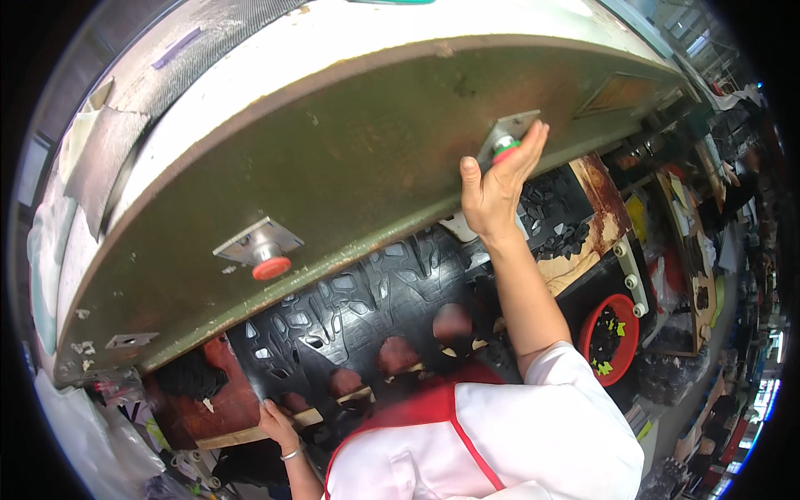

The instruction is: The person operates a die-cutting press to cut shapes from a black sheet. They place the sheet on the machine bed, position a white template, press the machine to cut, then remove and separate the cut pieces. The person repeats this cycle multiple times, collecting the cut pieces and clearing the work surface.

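White clothing with red trim (550,425) sits nearest us, low in view; from the left we log a dark pile (192,375) on a red-brown board (212,417), then a red button (271,267) on the green machine beam (375,158). Our left hand (279,429) is at the left edge of the black sheet (408,304), fingers partly curled; we can't tell if it's pinching. Sheet, full of cut-out holes, lies below the beam, spread between our hands. Our right hand (498,196) is open, thumb spread, fingers up beside the green-and-red button (505,150), gripping nothing; can't tell if it's pressing. Further right, loose black pieces (565,242), then a red basin (631,337) with scraps. We'd judge this as working the machine over the sheet; next move seems to call for keeping the sheet flat, left fingers clear, right palm square on its button
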Tool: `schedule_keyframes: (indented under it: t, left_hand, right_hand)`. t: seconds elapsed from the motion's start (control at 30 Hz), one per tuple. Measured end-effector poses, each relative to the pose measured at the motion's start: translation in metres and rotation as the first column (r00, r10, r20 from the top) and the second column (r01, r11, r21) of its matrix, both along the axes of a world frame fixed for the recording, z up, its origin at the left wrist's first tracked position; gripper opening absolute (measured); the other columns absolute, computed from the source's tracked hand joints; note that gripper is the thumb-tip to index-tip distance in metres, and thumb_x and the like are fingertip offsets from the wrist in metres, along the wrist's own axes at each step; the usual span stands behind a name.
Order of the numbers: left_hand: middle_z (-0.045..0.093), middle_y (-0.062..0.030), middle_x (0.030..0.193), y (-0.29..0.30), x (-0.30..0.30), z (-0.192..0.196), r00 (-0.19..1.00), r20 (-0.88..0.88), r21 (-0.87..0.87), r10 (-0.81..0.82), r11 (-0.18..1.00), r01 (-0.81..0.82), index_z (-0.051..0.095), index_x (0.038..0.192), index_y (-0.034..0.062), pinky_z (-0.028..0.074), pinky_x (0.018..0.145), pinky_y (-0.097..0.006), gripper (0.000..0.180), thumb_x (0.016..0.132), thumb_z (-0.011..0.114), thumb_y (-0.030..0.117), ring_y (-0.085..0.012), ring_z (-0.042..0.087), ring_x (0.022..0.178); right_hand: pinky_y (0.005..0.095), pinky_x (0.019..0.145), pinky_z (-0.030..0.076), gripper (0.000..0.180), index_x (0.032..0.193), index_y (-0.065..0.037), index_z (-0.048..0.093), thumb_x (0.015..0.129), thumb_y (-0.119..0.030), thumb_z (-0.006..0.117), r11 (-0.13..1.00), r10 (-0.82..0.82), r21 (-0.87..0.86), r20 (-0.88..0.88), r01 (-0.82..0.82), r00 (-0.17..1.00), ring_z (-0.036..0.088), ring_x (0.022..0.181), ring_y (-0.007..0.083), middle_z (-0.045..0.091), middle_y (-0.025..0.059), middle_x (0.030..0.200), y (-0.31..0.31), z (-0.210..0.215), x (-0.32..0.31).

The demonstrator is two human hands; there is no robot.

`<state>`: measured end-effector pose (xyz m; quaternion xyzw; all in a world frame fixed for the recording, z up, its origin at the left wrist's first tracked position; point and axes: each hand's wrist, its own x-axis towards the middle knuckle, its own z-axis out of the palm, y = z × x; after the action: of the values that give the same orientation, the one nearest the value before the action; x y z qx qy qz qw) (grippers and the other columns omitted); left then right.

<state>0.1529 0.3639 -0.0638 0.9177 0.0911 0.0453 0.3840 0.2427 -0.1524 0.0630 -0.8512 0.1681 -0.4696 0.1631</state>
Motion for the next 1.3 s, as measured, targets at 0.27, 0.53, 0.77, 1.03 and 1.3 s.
schedule_keyframes:
  t: [0.27, 0.53, 0.77, 1.03, 1.3]
  left_hand:
    - [0.051, -0.0073, 0.048, -0.004, 0.056, 0.015, 0.998, 0.065, 0.112, -0.009, 0.994, 0.002, 0.055, 0.074, 0.0007, 0.038, 0.045, -0.035, 0.044, 0.102, 0.043, 0.033, -0.0187, 0.051, 0.043]
    - [0.051, -0.0068, 0.05, -0.006, 0.057, 0.01, 0.98, 0.195, 0.111, -0.048, 0.993, 0.026, 0.051, 0.072, 0.0021, 0.039, 0.046, -0.033, 0.04, 0.1, 0.049, 0.03, -0.0158, 0.051, 0.044]
    - [0.056, -0.0077, 0.058, 0.004, 0.035, -0.012, 0.974, 0.227, -0.057, -0.001, 0.998, 0.014, 0.051, 0.082, 0.0033, 0.042, 0.054, -0.032, 0.032, 0.101, 0.047, 0.029, -0.0153, 0.054, 0.051]
    - [0.048, -0.004, 0.071, 0.028, -0.048, 0.001, 0.961, 0.259, -0.114, -0.101, 0.984, 0.134, 0.045, 0.08, 0.0019, 0.04, 0.059, -0.031, 0.032, 0.101, 0.044, 0.026, -0.0121, 0.042, 0.065]
    - [0.058, -0.0045, 0.088, 0.019, -0.071, 0.043, 0.982, 0.127, 0.053, 0.142, 0.987, -0.15, 0.05, 0.128, 0.003, 0.046, 0.078, -0.026, 0.034, 0.097, 0.055, 0.016, -0.014, 0.054, 0.08]
  right_hand:
    - [0.0553, 0.113, 0.012, 0.098, 0.146, 0.008, 0.003, 0.085, -0.034, 0.067, 0.998, 0.019, 0.053, 0.007, -0.019, 1.0, 0.01, 0.14, 0.0507, 0.004, 0.0367, 0.15, 0.0, -0.02, -0.004]
    - [0.0333, 0.066, 0.049, 0.037, 0.1, 0.006, 0.065, 0.086, -0.027, 0.071, 0.588, -0.052, 0.764, -0.293, 0.267, 0.955, 0.062, 0.064, 0.0181, 0.067, 0.013, 0.069, -0.018, -0.101, -0.111]
    - [0.029, 0.055, 0.043, 0.027, 0.08, 0.005, 0.064, 0.09, -0.02, 0.067, 0.591, 0.067, 0.807, -0.047, -0.002, 0.997, 0.053, 0.058, 0.0083, 0.061, 0.0073, 0.064, -0.009, -0.128, -0.152]
    - [0.0367, 0.07, 0.049, 0.03, 0.101, 0.0, 0.066, 0.078, -0.019, 0.072, 0.889, -0.162, 0.338, -0.397, 0.308, 0.903, 0.062, 0.073, 0.0274, 0.065, 0.0136, 0.084, 0.031, -0.075, -0.244]
    - [0.0527, 0.109, 0.031, 0.103, 0.147, -0.016, 0.03, 0.06, -0.033, 0.082, 0.976, 0.192, 0.2, -0.603, -0.086, 0.775, 0.017, 0.136, 0.0559, 0.033, 0.038, 0.138, 0.037, -0.054, -0.194]
